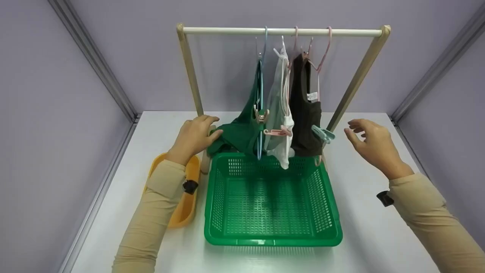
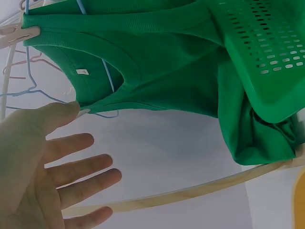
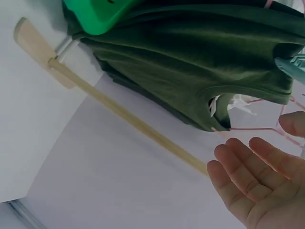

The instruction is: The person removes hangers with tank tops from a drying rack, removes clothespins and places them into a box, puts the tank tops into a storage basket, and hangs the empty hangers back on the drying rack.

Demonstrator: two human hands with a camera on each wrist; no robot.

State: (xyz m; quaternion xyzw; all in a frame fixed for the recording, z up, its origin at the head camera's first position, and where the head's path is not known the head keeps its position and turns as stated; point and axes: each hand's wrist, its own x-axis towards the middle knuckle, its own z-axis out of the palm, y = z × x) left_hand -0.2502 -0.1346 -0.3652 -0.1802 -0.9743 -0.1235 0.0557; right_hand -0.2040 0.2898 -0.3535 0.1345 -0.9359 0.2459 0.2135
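Observation:
Three garments hang from a rail: a green top point(image 1: 242, 132) on a blue hanger point(image 1: 265, 45), a white garment point(image 1: 278, 102) and a dark top point(image 1: 305, 125), with pink hangers point(image 1: 329, 45) among them. Clothespins grip their edges: a beige one point(image 1: 261, 115), a pink one point(image 1: 278, 132) and a teal one point(image 1: 323, 134). My left hand point(image 1: 195, 138) is beside the green top, fingers spread; in the left wrist view its thumb tip overlaps the shoulder edge. My right hand point(image 1: 373, 146), fingers loosely bent and holding nothing, hovers right of the teal clothespin, apart from the dark top.
The rack's white rail point(image 1: 227, 30) runs across the back between wooden posts point(image 1: 358, 79). Below the clothes stands a green perforated basket point(image 1: 273, 242). A yellow-orange tray point(image 1: 185, 216) lies left of it, partly under my left arm. Grey walls enclose the white table point(image 1: 363, 227).

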